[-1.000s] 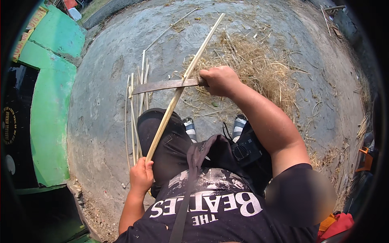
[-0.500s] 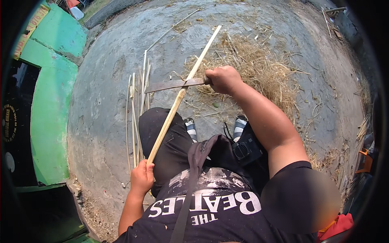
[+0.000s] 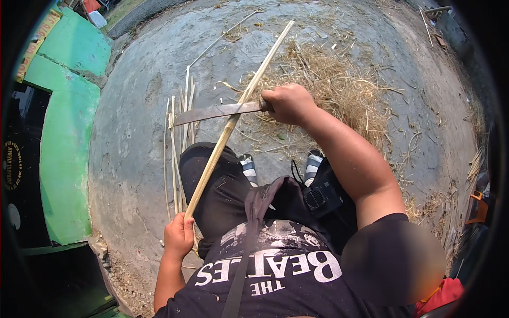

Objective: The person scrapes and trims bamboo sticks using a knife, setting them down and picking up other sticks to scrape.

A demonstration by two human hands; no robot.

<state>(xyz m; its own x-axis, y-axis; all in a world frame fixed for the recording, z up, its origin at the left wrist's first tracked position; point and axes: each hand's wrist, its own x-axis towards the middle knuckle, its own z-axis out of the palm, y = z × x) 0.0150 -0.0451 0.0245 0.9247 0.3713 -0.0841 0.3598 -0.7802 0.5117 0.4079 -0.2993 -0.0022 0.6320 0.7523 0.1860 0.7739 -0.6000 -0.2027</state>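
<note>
My left hand (image 3: 178, 236) is closed round the near end of a long pale bamboo strip (image 3: 211, 164). The strip slants away over my left thigh, its far end raised toward the top right. In my right hand (image 3: 290, 104) is the handle of a machete (image 3: 212, 113). Its long blade points left and lies across the strip, touching it just beyond my knee, near a darker joint. A thin curled shaving (image 3: 229, 86) shows just beyond the blade.
Several thin split strips (image 3: 174, 143) lie on the concrete ground (image 3: 132, 159) left of my leg. A heap of fine shavings (image 3: 339, 90) spreads beyond my feet. A green wall (image 3: 66, 169) stands at the left. A small black device (image 3: 322, 197) rests on my right thigh.
The machete has slid left across the strip. My left hand has moved slightly toward me and left, and a curled shaving now stands apart from the blade.
</note>
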